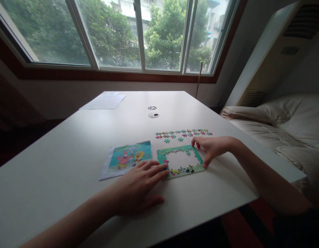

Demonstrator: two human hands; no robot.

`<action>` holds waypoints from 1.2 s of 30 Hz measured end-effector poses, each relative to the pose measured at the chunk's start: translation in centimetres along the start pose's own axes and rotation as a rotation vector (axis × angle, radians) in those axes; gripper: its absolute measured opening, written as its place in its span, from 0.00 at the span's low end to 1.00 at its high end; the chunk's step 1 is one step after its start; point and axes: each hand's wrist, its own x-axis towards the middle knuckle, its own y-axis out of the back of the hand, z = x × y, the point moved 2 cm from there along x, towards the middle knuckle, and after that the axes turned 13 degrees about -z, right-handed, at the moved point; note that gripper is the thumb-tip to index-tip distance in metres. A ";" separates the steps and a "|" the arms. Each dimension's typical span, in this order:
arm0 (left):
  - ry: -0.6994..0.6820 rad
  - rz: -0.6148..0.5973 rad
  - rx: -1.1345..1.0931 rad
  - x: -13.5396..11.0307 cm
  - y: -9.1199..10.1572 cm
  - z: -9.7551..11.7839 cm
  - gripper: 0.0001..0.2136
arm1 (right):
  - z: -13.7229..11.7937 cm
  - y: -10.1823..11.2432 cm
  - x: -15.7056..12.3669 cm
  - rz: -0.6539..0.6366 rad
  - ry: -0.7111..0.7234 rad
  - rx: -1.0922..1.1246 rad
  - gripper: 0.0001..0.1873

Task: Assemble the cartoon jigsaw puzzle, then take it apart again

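A partly assembled jigsaw puzzle [185, 173] lies flat on the white table, its joined border surrounding a bare middle. My left hand [142, 184] rests palm down with its fingers stretched out, the fingertips on the puzzle's left edge. At the right side, my right hand [213, 148] spans the puzzle between its thumb at the lower corner and its fingers at the upper corner. Several loose puzzle pieces [180, 139] are spread in rows just beyond the puzzle. Left of it is a printed cartoon picture [128, 156], partly covered by my left hand.
White paper sheets [104, 102] lie at the far left of the table [71, 144]. Two small round fittings [153, 115] are set in the tabletop near the far middle. A pale sofa [252, 120] stands to the right, and a window [118, 38] is beyond the table.
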 end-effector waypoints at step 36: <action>0.105 0.092 0.117 -0.2 -0.3 -2.1 0.20 | 1.0 2.2 5.1 0.468 0.200 0.099 0.11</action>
